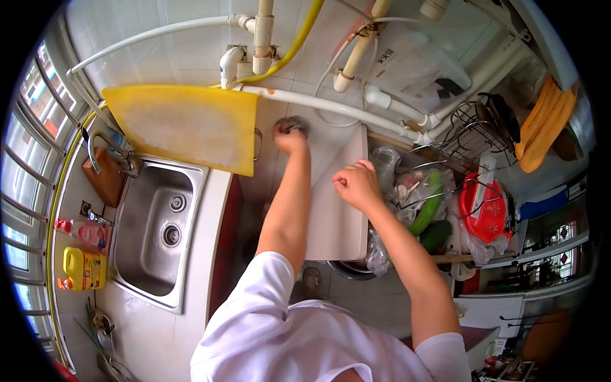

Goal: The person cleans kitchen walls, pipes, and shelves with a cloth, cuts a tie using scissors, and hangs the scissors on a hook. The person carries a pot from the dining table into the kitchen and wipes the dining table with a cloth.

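Observation:
My left hand (290, 138) is stretched forward to the tiled wall, its fingers closed on a crumpled grey-brown rag (296, 124) that lies against the tiles. Just left of it stands the yellow-edged cutting board (184, 127), upright behind the sink. My right hand (358, 183) is held above the pale panel (337, 219) with its fingers curled in. Nothing shows in that hand. Beside it, on the right, are clear plastic bags (386, 162) and a green cucumber (428, 205).
A steel sink (191, 235) is set in the white counter at left, with a yellow jug (84, 268) by the window. White pipes (318, 108) run along the wall. At right are a wire rack (474, 134), a red basket (482, 207) and orange boards (546, 124).

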`<state>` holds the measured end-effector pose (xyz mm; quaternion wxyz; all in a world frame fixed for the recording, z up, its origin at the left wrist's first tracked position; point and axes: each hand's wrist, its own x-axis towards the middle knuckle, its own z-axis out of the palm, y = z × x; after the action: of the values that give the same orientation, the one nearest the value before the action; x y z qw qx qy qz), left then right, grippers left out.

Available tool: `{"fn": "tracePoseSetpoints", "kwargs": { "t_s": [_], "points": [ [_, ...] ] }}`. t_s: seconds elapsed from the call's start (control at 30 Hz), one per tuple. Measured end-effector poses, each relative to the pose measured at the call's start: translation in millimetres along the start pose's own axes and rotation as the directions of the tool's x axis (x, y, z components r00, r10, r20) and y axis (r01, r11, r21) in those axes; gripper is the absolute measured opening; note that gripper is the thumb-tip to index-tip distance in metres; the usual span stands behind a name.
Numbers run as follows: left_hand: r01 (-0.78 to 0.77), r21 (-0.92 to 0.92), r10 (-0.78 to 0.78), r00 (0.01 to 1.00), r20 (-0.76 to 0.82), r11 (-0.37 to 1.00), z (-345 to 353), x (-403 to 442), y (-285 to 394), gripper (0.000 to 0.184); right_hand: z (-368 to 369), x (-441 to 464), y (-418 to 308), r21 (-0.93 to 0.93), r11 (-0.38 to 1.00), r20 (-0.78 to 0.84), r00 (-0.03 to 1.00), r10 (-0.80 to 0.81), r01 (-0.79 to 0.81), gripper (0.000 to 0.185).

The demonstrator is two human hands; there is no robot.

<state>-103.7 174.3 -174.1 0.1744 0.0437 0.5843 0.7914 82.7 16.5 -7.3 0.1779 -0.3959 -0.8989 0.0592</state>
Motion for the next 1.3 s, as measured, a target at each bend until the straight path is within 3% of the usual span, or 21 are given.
{"fn": "tracePoseSetpoints", "kwargs": {
  "t_s": [0.07,0.1,0.17,0.3,0.33,0.43,0.47,0.53,0.57,0.63,0.67,0.77,0.9,0.97,1.0,1.07,1.1,1.2,1.23,1.3],
  "points": [
    [0.124,-0.136,-0.140,0.983,-0.116,0.983,-3,-1,36,0.035,-3,2,1,-0.016,1.000,0.001,1.000,0.003,-0.003,0.005],
    [0.122,-0.135,-0.138,0.984,-0.116,0.983,-2,-6,78,0.035,-2,2,-1,-0.016,1.000,0.012,1.000,0.018,-0.018,0.006],
    [-0.028,-0.412,0.021,1.000,-0.021,0.911,1,-16,127,0.039,-3,3,-2,-0.005,0.999,0.035,0.999,0.034,-0.034,0.006],
    [-0.027,-0.498,0.024,1.000,-0.013,0.867,11,-1,114,0.040,-2,3,0,0.007,1.000,0.019,1.000,0.015,-0.015,0.006],
    [0.112,-0.692,-0.122,0.992,0.035,0.713,6,19,83,0.042,-4,4,0,0.003,1.000,0.022,1.000,0.016,-0.016,0.006],
    [0.204,-0.891,-0.400,0.916,0.027,0.406,8,44,40,0.043,-8,4,-4,-0.016,0.999,0.071,0.996,0.052,-0.051,0.005],
    [0.182,-0.823,-0.341,0.940,-0.015,0.538,8,44,36,0.043,-5,3,-2,-0.008,0.999,0.038,0.999,0.031,-0.031,0.004],
    [0.113,-0.419,-0.160,0.984,-0.080,0.901,3,12,76,0.039,-1,6,-2,0.005,1.000,0.007,1.000,0.011,-0.012,0.004],
    [0.117,-0.416,-0.165,0.983,-0.082,0.902,3,3,102,0.039,-1,5,-1,0.003,1.000,0.008,1.000,0.013,-0.013,0.004],
    [0.142,-0.576,-0.128,0.990,0.064,0.805,4,-10,129,0.033,-2,0,0,-0.005,1.000,0.020,0.999,0.025,-0.024,0.003],
    [0.076,-0.549,-0.096,0.995,-0.007,0.832,13,-1,124,0.030,-4,0,-2,0.009,1.000,0.019,0.999,0.028,-0.028,0.004],
    [0.100,-0.519,-0.132,0.991,-0.025,0.849,8,-8,141,0.037,-3,3,0,0.019,1.000,0.016,1.000,0.023,-0.023,0.004],
    [0.063,-0.594,-0.151,0.984,-0.099,0.802,16,23,94,0.037,-5,3,-3,0.020,0.999,0.038,0.998,0.041,-0.042,0.003],
    [0.320,-0.599,-0.398,0.917,0.001,0.735,11,32,87,0.039,-6,2,-5,0.028,0.999,0.020,0.999,0.031,-0.031,0.004],
    [0.313,-0.603,-0.393,0.919,-0.002,0.734,6,26,101,0.039,-6,2,-5,0.033,0.999,0.007,1.000,0.022,-0.023,0.006],
    [0.414,-0.590,-0.378,0.906,0.191,0.694,-5,4,139,0.042,-1,2,-1,0.021,1.000,-0.006,1.000,0.005,-0.005,0.006],
    [0.411,-0.594,-0.378,0.907,0.188,0.691,0,8,137,0.042,0,1,0,0.008,1.000,-0.013,1.000,0.000,0.000,0.006],
    [0.176,-0.587,-0.235,0.972,-0.026,0.790,18,13,131,0.042,-5,2,-5,-0.009,0.998,0.052,0.997,0.062,-0.062,0.005],
    [0.177,-0.584,-0.239,0.970,-0.030,0.792,18,10,126,0.042,-4,0,-5,-0.008,0.998,0.058,0.996,0.064,-0.063,0.005],
    [0.114,-0.486,-0.246,0.945,-0.217,0.866,19,10,125,0.044,-4,1,-4,-0.004,0.999,0.024,0.999,0.033,-0.033,0.005]
  ]
}}
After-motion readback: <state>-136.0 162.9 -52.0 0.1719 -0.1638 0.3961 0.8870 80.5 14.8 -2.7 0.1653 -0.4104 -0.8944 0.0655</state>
